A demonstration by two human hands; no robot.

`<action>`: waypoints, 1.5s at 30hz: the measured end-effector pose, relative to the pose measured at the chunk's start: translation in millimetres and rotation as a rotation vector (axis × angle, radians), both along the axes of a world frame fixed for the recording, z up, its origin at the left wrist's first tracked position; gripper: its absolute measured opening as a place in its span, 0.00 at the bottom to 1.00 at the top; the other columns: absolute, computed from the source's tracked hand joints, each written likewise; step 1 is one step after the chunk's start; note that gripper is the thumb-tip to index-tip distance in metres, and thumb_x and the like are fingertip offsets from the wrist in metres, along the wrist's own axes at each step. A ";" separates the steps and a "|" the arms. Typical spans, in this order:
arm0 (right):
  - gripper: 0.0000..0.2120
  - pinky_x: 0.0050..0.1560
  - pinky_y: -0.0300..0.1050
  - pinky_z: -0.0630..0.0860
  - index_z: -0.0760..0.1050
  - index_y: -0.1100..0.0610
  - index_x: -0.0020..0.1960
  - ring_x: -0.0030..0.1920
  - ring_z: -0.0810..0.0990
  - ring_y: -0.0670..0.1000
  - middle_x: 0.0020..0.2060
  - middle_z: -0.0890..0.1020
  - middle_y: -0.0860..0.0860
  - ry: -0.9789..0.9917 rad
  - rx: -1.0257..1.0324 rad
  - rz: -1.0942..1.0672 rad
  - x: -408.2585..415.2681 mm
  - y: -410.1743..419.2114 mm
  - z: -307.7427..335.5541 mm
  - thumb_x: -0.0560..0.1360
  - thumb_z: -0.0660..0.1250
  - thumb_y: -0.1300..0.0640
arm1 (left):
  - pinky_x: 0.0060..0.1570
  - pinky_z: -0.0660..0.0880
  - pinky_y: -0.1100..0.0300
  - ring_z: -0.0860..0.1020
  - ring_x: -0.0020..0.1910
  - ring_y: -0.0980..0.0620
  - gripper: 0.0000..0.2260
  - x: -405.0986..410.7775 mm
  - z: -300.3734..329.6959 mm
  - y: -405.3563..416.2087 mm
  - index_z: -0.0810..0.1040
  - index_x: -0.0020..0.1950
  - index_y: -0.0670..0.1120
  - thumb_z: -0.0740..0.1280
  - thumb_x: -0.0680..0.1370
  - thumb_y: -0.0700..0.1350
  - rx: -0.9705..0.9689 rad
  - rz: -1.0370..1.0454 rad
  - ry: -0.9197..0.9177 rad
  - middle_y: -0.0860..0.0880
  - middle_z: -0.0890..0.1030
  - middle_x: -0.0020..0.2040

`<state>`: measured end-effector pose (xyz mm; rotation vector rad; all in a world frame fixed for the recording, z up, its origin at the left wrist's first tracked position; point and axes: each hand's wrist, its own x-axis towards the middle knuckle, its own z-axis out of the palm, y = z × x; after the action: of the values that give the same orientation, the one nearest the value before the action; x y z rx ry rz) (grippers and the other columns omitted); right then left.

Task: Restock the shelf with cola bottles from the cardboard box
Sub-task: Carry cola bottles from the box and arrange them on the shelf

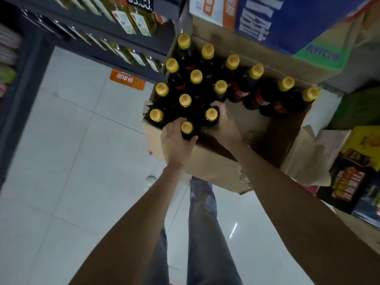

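An open cardboard box (207,161) stands in front of me, holding several dark cola bottles with yellow caps and red labels. My left hand (174,140) grips the neck of the nearest bottle (187,127) at the box's front left corner. My right hand (225,122) wraps round the neck of the bottle beside it (211,114). Both bottles stand upright inside the box. The right part of the box shows bare cardboard floor (267,128). A dark shelf (131,48) with yellow-labelled bottles runs along the upper left.
Stacked cartons, one blue and white (287,19), sit above and behind the box. Coloured product boxes (353,173) stand at the right. An orange sign (127,79) lies on the pale tiled floor (72,140). My legs are below the box.
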<state>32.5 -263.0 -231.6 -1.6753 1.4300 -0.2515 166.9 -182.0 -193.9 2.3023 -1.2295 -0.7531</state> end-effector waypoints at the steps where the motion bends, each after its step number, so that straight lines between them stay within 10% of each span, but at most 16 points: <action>1: 0.34 0.52 0.57 0.75 0.61 0.47 0.62 0.59 0.74 0.54 0.59 0.74 0.51 0.007 0.003 -0.018 1.0 0.7 -0.5 0.64 0.76 0.60 | 0.58 0.63 0.60 0.72 0.61 0.47 0.24 -2.3 -1.0 -2.4 0.74 0.60 0.47 0.77 0.67 0.46 0.023 -0.028 -0.053 0.50 0.78 0.58; 12: 0.33 0.54 0.46 0.73 0.69 0.55 0.64 0.59 0.76 0.54 0.58 0.79 0.51 0.013 -0.106 -0.059 -19.8 6.8 3.5 0.62 0.78 0.56 | 0.55 0.61 0.58 0.76 0.57 0.50 0.29 -6.5 -7.9 -20.1 0.71 0.64 0.52 0.76 0.66 0.56 0.191 -0.072 -0.197 0.51 0.80 0.55; 23: 0.32 0.56 0.37 0.71 0.69 0.53 0.61 0.58 0.73 0.44 0.56 0.76 0.50 -0.112 -0.176 -0.197 -41.7 29.9 136.8 0.61 0.79 0.55 | 0.53 0.74 0.63 0.77 0.54 0.57 0.29 16.4 101.5 13.4 0.73 0.59 0.47 0.79 0.62 0.50 -0.272 0.131 0.331 0.53 0.77 0.54; 33: 0.32 0.61 0.40 0.70 0.69 0.52 0.61 0.59 0.73 0.45 0.58 0.73 0.53 -0.323 -0.040 0.131 78.4 50.4 226.1 0.62 0.78 0.59 | 0.52 0.76 0.60 0.78 0.48 0.58 0.23 109.4 197.4 80.7 0.72 0.60 0.40 0.74 0.69 0.45 -0.569 0.822 0.778 0.49 0.78 0.49; 39: 0.31 0.58 0.42 0.73 0.67 0.45 0.60 0.56 0.76 0.48 0.57 0.76 0.49 -0.325 0.031 0.434 213.5 112.1 244.8 0.63 0.79 0.56 | 0.57 0.75 0.59 0.78 0.53 0.54 0.28 211.4 223.0 181.2 0.70 0.65 0.39 0.70 0.71 0.53 -0.723 0.988 0.675 0.50 0.79 0.53; 45: 0.28 0.42 0.19 0.66 0.67 0.45 0.57 0.43 0.74 0.33 0.45 0.74 0.33 -0.328 0.063 0.611 369.2 211.4 279.0 0.65 0.79 0.57 | 0.41 0.73 0.70 0.76 0.40 0.67 0.22 323.2 252.1 309.5 0.72 0.57 0.42 0.73 0.69 0.49 -0.728 1.003 0.368 0.57 0.77 0.44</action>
<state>401.7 -51.7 47.4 -1.8321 0.6399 -0.1243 490.1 127.5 58.1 1.7024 -0.0499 -0.2489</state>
